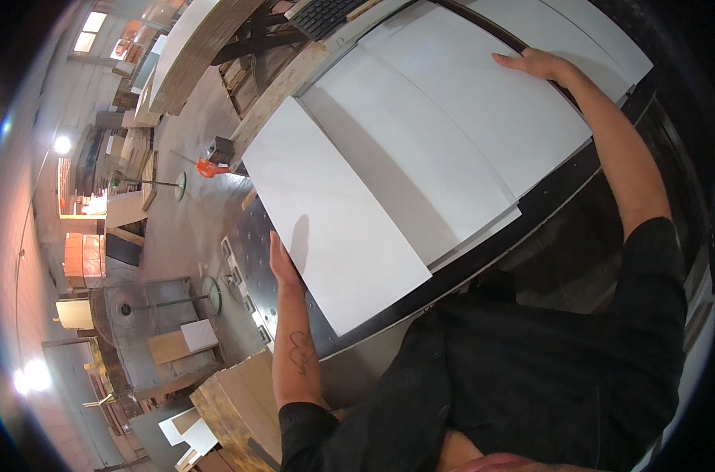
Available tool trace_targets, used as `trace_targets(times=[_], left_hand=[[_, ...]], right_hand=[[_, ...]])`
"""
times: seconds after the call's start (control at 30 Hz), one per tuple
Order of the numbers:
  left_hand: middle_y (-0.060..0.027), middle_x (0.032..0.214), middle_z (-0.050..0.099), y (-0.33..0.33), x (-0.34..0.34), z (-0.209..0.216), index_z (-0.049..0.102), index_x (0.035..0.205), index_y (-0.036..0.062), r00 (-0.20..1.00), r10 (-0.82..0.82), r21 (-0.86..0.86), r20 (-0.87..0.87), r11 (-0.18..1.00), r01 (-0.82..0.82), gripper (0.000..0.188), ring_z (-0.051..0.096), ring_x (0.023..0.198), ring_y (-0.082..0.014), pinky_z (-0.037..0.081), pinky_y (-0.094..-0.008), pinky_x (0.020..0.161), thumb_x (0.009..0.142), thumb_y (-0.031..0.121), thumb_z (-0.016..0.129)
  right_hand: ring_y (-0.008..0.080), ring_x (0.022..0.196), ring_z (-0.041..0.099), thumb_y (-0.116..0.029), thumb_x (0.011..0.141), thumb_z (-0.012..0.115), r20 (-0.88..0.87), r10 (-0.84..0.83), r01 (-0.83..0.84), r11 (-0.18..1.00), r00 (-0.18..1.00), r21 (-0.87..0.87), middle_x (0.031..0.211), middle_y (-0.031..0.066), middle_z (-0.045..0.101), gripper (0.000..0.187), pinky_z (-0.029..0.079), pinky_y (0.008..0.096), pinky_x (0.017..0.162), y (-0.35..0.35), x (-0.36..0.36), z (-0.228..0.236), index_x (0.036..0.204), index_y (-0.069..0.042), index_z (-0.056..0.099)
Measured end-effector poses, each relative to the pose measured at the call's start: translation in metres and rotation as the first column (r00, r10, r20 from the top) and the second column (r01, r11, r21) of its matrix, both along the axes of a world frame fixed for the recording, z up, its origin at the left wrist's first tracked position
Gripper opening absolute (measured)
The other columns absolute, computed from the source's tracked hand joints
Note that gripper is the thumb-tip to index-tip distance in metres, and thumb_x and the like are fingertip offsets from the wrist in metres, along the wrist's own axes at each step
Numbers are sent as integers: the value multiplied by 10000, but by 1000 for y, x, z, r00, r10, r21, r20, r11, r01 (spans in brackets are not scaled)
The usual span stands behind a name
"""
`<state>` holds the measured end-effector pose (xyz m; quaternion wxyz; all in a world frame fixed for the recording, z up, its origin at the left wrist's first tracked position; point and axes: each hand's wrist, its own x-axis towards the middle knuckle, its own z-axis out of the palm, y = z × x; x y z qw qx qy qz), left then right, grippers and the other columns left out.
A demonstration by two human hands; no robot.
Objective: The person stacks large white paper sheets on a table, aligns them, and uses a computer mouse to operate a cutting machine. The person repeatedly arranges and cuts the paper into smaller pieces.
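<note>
White flat rectangular panel (338, 212) near view centre, tilted, overlapping in view the broad white flat sheets (452, 102) at its 1 o'clock; shadow band along that edge. Left hand (283, 265) at the panel's 8 o'clock edge, fingers mostly hidden, can't tell if clamped. Right hand (534, 64) at the sheets' 2 o'clock edge, palm down, fingertips partly out of sight, so grip can't be told either. Black dotted tabletop (253, 236) under all, showing at 9 o'clock. Black keyboard (320, 17) at 12 o'clock, bright orange object, possibly a tool (210, 167), at 10.
</note>
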<state>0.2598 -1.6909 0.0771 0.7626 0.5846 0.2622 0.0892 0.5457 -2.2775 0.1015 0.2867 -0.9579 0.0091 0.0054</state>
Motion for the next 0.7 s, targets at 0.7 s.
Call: trace_targets(times=[0.7], left_hand=[[-28, 929, 721, 22, -29, 47, 723, 1084, -27, 929, -178, 371, -326, 879, 299, 344, 639, 820, -117, 502, -295, 749, 1069, 311, 662]], right_hand=[[396, 1252, 472, -660, 897, 704, 96, 459, -469, 864, 883, 185, 1282, 248, 557, 833, 346, 537, 1107, 301, -242, 25, 1188, 120, 707]])
